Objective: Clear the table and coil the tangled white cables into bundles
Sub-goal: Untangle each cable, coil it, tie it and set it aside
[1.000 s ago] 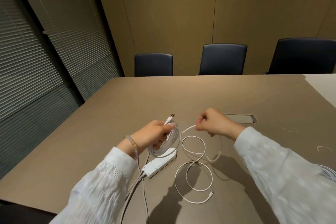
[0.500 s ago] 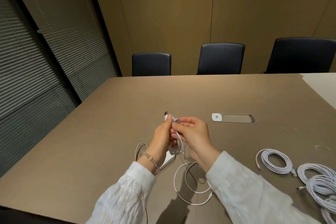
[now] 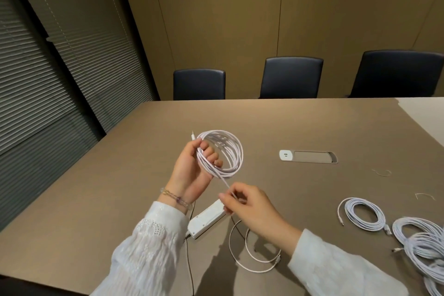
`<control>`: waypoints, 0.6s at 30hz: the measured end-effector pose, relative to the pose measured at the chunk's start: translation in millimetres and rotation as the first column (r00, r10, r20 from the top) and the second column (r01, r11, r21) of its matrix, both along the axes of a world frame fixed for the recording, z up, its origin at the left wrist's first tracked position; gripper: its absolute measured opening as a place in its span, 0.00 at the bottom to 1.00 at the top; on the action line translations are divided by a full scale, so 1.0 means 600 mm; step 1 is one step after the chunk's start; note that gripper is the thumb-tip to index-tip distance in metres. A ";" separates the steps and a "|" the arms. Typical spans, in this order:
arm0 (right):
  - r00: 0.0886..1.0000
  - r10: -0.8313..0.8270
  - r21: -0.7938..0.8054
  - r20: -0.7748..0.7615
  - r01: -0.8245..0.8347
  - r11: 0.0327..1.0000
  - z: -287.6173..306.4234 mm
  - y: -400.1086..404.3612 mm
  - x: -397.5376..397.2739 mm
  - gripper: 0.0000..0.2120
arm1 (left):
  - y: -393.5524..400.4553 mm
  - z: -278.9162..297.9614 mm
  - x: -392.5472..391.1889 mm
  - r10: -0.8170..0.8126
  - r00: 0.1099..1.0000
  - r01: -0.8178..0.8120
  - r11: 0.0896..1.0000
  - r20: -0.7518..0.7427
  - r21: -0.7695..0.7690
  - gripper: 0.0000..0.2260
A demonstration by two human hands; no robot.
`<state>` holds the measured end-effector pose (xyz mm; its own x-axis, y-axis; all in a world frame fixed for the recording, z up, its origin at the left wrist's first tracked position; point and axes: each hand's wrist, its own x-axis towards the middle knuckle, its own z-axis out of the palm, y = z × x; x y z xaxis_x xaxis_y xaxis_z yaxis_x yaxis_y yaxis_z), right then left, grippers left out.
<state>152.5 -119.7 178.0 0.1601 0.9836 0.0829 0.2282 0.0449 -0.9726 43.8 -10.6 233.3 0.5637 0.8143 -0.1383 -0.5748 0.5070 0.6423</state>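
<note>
I had the left hand [image 3: 189, 170] raised above the table [image 3: 120, 175], fingers curled through a coil of white cable [image 3: 225, 151] and holding it upright, one plug end poking up past the thumb. From the bottom of that coil a single strand ran down to the right hand [image 3: 245, 206], which pinched it between thumb and fingertips. The loose remainder of the cable [image 3: 252, 255] lay in two slack loops on the tabletop under my right wrist, its end plug resting at the right of the loops. A white power strip [image 3: 206, 220] sat just below both hands, partly hidden by the right hand's fingers, its dark cord trailing toward the near edge. To the right, a finished bundle [image 3: 365, 215] lay flat, and beside it a heap of more white cables [image 3: 422, 245] ran off the frame. A recessed outlet panel [image 3: 308, 156] sat farther back, and three dark chairs [image 3: 292, 77] stood along the far side.
</note>
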 end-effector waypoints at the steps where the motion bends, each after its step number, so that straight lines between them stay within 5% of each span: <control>1: 0.998 0.062 0.002 0.018 -0.062 0.998 -0.006 -0.005 0.007 0.08 | 0.002 0.007 -0.006 -0.027 0.998 0.028 1.000 0.048 -0.009 0.14; 13: 0.982 0.046 0.131 0.184 -0.071 0.989 -0.009 -0.009 0.026 0.09 | -0.013 0.033 -0.026 -0.298 0.953 0.296 0.954 0.048 0.041 0.18; 18: 0.835 0.213 -0.068 0.507 -0.208 0.976 -0.025 0.011 0.063 0.19 | -0.004 0.063 -0.049 -0.388 0.916 0.393 0.919 -0.105 0.022 0.17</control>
